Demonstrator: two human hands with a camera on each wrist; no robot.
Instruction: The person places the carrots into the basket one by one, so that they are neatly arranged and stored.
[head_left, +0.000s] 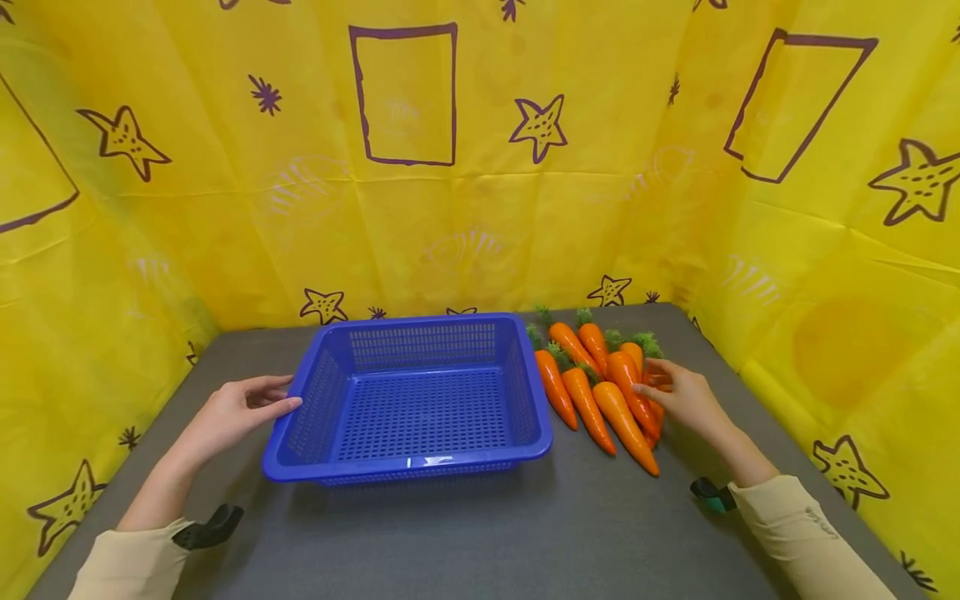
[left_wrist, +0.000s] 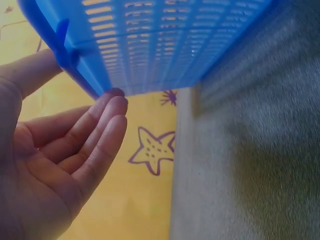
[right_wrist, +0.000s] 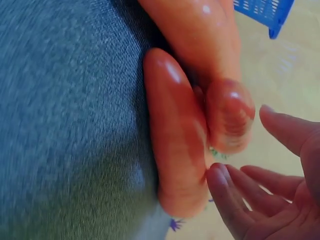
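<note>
A blue plastic basket with slotted walls and floor stands on the grey table, with nothing inside it. My left hand holds its left rim, thumb over the top and fingers at the outer side. In the left wrist view, the fingertips meet the rim's edge from below. Right of the basket lies a heap of orange carrots with green tufts. Over the heap's right side is my right hand, thumb and fingers spread around an upper carrot. A small gap shows between that carrot and the thumb.
The grey tabletop runs in front of the basket and carrots. A yellow cloth with drawn starfish and frames encloses the back and both sides. Each sleeve cuff has a dark strap piece near it.
</note>
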